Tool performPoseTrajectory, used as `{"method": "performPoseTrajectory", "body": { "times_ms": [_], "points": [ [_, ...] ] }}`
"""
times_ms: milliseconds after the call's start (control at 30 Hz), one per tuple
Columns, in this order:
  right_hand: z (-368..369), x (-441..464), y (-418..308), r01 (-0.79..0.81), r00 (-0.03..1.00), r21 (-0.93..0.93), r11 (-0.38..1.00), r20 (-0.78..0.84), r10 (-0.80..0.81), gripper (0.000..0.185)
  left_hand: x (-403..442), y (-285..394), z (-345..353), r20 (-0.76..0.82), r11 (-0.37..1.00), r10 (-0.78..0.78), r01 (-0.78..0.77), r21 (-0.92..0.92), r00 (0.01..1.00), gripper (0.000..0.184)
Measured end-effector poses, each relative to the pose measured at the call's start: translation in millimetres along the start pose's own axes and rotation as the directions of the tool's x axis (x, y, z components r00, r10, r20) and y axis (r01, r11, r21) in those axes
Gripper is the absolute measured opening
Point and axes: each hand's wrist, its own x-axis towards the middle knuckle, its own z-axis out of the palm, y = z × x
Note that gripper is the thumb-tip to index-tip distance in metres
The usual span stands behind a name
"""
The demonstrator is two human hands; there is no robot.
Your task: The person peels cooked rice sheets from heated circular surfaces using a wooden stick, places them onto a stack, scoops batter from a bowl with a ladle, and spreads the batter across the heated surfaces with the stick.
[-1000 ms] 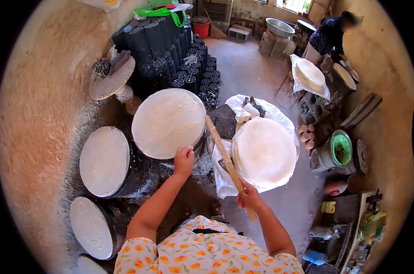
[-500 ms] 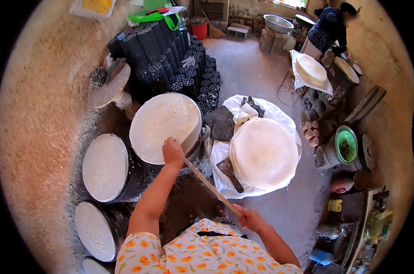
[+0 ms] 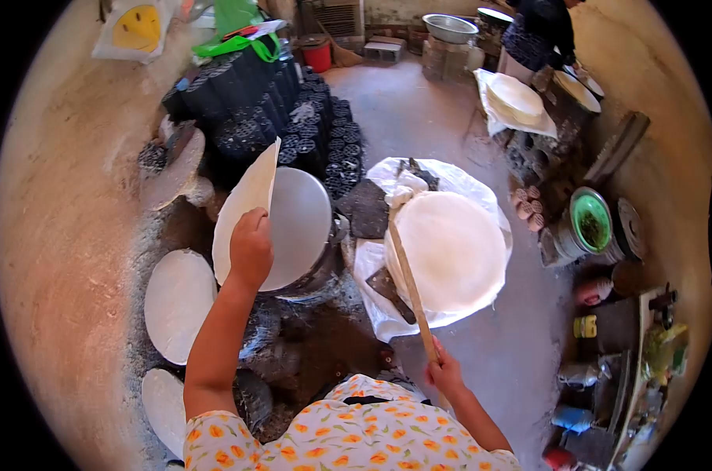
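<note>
Seems busy with freeing a thin pale sheet [image 3: 244, 188] from the round griddle [image 3: 299, 228] at 11 o'clock, with the 3 o'clock side of the metal bare and the sheet's lifted edge reaching up toward 12. Grips the near part of that edge in the left hand [image 3: 250, 247], fingers closed on it, exact thumb placement impossible to make out. Wraps the right hand [image 3: 446, 373], at 2 o'clock, round the lower part of a flat stick [image 3: 411, 275], tip by the 10 o'clock rim of the stack of sheets [image 3: 454, 243] at 1 o'clock. Best to pull low and evenly toward 9 o'clock, likely sparing the sheet a tear, and to bring in the stick as support without creasing.
</note>
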Motion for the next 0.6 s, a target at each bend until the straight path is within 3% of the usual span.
{"method": "performPoseTrajectory", "body": {
  "times_ms": [33,100,133,233,367,400,467,500,567,600],
  "points": [
    [-1,-2,-3,0.003,0.999,0.042,0.999,-0.048,-0.001,0.069,7,17,5,0.001,1.0,0.011,-0.011,-0.025,1.0,0.014],
    [-8,-5,3,-0.018,0.994,0.097,0.995,-0.109,0.028,0.065,19,47,17,0.09,0.934,-0.195,0.213,-0.288,0.977,0.013],
    [-13,-2,10,-0.003,0.99,0.152,0.988,-0.136,0.024,0.066,22,54,27,0.022,0.972,0.001,0.004,-0.236,1.0,0.009],
    [-28,-10,16,0.023,0.974,0.258,0.966,-0.223,0.036,0.067,50,107,24,0.04,0.913,0.053,-0.032,-0.406,0.998,0.007],
    [-48,-20,35,0.094,0.929,0.312,0.945,-0.369,0.029,0.071,69,144,41,-0.071,0.735,-0.172,0.08,-0.674,0.983,0.004],
    [-52,-24,38,0.096,0.923,0.319,0.943,-0.384,0.035,0.071,66,146,56,-0.068,0.726,-0.161,0.072,-0.684,0.985,0.004],
    [-59,-33,43,0.106,0.872,0.334,0.936,-0.485,0.074,0.069,51,146,107,0.013,0.538,-0.423,0.263,-0.801,0.906,0.001],
    [-62,-38,44,0.109,0.863,0.339,0.934,-0.499,0.08,0.069,40,150,134,0.02,0.529,-0.412,0.257,-0.809,0.911,0.001],
    [-66,-48,47,0.12,0.81,0.366,0.923,-0.573,0.121,0.068,10,159,188,0.41,-0.002,-0.616,0.519,-0.854,0.673,0.002],
    [-68,-51,51,0.122,0.802,0.37,0.921,-0.583,0.128,0.068,-5,163,209,0.482,-0.042,-0.613,0.583,-0.811,0.626,0.003]
  ]
}}
